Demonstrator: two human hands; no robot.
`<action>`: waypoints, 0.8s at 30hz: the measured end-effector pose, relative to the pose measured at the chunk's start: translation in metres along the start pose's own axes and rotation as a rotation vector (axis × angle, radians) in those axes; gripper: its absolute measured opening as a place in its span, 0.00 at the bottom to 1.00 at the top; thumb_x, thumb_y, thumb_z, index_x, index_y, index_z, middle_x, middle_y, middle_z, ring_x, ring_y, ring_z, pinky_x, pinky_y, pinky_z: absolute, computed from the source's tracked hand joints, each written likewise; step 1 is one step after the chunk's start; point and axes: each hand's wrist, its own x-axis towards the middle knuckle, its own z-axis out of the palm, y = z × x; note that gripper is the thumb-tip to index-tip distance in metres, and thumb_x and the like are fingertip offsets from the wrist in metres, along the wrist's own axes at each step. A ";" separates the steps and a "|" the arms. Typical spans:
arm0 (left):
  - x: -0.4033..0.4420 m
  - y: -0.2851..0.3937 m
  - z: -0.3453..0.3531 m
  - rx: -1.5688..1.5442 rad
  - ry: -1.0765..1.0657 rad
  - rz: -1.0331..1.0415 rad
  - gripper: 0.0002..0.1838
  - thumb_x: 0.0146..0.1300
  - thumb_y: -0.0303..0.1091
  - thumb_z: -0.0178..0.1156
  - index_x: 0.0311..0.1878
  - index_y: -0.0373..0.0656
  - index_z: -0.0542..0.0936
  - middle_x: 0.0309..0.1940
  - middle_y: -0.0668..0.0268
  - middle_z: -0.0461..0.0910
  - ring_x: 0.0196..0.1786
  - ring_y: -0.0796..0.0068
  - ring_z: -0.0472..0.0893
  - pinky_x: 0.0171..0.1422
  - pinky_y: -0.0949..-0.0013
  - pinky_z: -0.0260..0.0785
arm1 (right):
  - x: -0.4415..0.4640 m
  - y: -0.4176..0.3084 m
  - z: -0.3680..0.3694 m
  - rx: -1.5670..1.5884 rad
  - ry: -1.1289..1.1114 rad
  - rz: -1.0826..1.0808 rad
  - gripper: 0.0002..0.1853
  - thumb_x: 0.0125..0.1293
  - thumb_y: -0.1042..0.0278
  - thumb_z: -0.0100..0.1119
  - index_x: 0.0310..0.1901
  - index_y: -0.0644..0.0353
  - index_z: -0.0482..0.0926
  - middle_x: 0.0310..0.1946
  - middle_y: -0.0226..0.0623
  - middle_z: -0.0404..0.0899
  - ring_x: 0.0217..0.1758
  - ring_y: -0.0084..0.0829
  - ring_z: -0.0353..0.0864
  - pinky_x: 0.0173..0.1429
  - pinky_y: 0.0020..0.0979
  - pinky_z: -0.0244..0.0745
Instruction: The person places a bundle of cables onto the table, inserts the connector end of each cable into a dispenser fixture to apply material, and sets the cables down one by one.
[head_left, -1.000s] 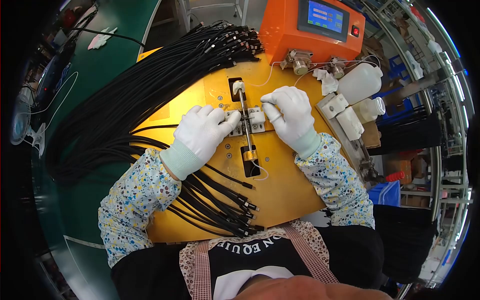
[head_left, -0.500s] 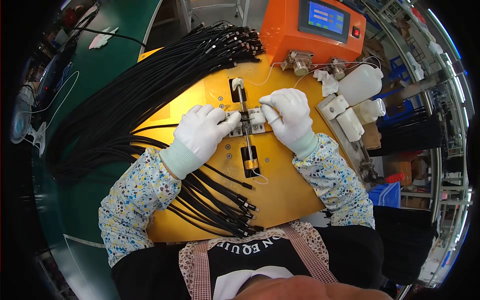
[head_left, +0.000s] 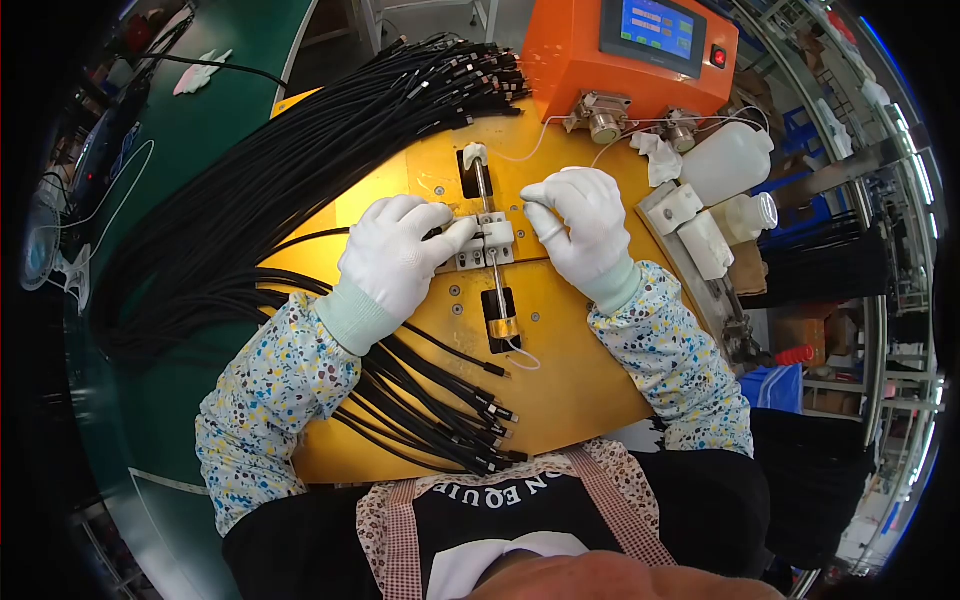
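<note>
Near the middle of the gold worktop (head_left: 560, 400), a small pale block (head_left: 497, 232) lies between two metal rods: an upper rod (head_left: 482, 182) and a lower rod (head_left: 496, 290), each set over a dark slot. The left hand (head_left: 392, 258) is at the block's left side, its grip narrow, thumb and forefinger appearing closed on a black cable (head_left: 322, 235) whose length trails toward the worktop's left edge. The right hand (head_left: 582, 222) hangs just right of the block, apart from it, thumb and fingers curled close together; whether the tips meet or hold anything cannot be told. A large cable bundle (head_left: 300, 150) lies across the far left corner, and a smaller cable bundle (head_left: 430, 415) lies toward the near edge. By judgement, work on the held cable is under way, its end at or near the block; many other cables lie apart, though which bundle is finished and which waits is not shown. At the far right corner stands an orange machine (head_left: 570, 70) with a lit screen (head_left: 655, 30).
</note>
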 end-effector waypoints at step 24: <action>-0.008 0.055 -0.070 -0.216 -1.003 0.219 0.10 0.54 0.30 0.60 0.40 0.44 0.78 0.36 0.61 0.78 0.41 0.61 0.82 0.40 0.62 0.79 | 0.136 0.037 0.085 -0.441 -0.820 -0.370 0.05 0.59 0.60 0.62 0.35 0.44 0.86 0.32 0.23 0.80 0.44 0.28 0.79 0.51 0.33 0.69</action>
